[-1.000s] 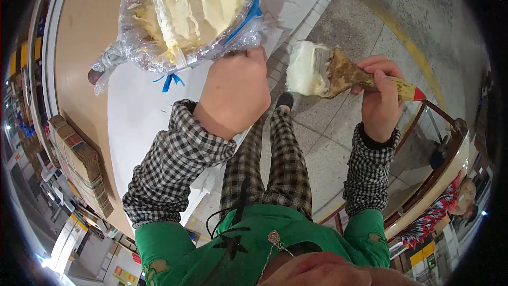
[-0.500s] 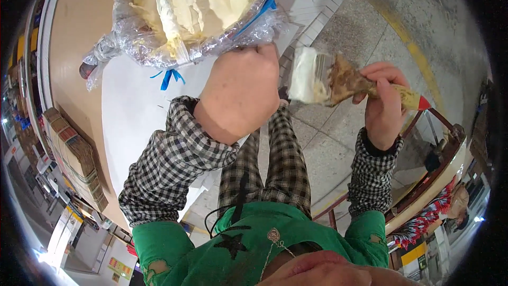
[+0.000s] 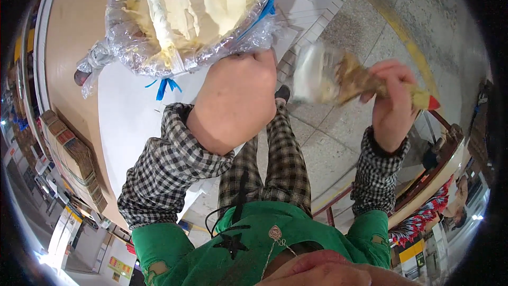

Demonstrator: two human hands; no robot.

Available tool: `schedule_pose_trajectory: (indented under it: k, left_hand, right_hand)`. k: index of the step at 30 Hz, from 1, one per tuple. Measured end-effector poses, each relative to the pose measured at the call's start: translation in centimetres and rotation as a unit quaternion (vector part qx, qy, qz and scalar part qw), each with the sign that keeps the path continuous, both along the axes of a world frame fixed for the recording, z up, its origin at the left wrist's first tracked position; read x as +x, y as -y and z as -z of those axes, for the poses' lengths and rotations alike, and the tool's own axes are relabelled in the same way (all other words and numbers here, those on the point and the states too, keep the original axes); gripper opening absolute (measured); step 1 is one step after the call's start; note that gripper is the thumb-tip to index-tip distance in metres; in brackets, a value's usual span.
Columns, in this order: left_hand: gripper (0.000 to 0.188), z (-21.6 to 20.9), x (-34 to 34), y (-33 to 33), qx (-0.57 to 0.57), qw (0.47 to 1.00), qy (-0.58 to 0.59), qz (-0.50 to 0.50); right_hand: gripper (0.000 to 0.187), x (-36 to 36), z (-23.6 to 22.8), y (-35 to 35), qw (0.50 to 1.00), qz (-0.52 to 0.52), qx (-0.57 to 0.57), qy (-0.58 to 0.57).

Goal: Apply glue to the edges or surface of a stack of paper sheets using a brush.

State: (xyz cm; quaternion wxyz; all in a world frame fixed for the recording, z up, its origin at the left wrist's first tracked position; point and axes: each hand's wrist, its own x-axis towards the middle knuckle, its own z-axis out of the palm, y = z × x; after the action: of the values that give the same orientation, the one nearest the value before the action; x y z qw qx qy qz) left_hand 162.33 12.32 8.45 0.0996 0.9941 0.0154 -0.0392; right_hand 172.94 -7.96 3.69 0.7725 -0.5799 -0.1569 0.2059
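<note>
My left hand point(image 3: 233, 100) is closed at the near rim of a basin point(image 3: 143, 63) wrapped in clear plastic; its fingers seem to grip that edge, though their tips are hidden. Thick cream-coloured paste point(image 3: 217, 0) fills the basin, and a paste-coated bar point(image 3: 156, 8) crosses over it. Blue ties point(image 3: 164, 89) hang from the plastic. Off to the right, my right hand point(image 3: 394, 100) is wrapped round the handle of a wide flat brush point(image 3: 352, 82), tipped red at its end. White paste covers the bristles, which are blurred and point left toward the basin.
Under the basin lie white sheets point(image 3: 119, 111) on a tan board table point(image 3: 71, 74). Near its left edge sits a strapped bundle point(image 3: 74, 159). Stacked paper edges point(image 3: 312, 24) show beyond my left hand. A chair point(image 3: 423, 185) with a red patterned cloth stands at right on the tiled floor point(image 3: 333, 153).
The brush in my right hand has moved a little to the right and is more smeared by motion. The basin and my left hand have shifted slightly left and nearer.
</note>
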Motion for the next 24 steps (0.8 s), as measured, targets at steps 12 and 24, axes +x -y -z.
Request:
schedule_pose_trajectory:
  k: [12, 24]
  left_hand:
    - [0.042, 0.2, 0.7, 0.1, -0.038, 0.996, -0.060, -0.049]
    - [0.045, -0.9, 3.6, 0.3, -0.041, 0.994, -0.075, -0.063]
  right_hand:
    - [0.013, 2.0, 1.3, 0.3, 0.999, -0.017, -0.010, 0.033]
    - [0.012, 8.3, -0.4, -0.4, 0.997, 0.055, -0.002, 0.052]
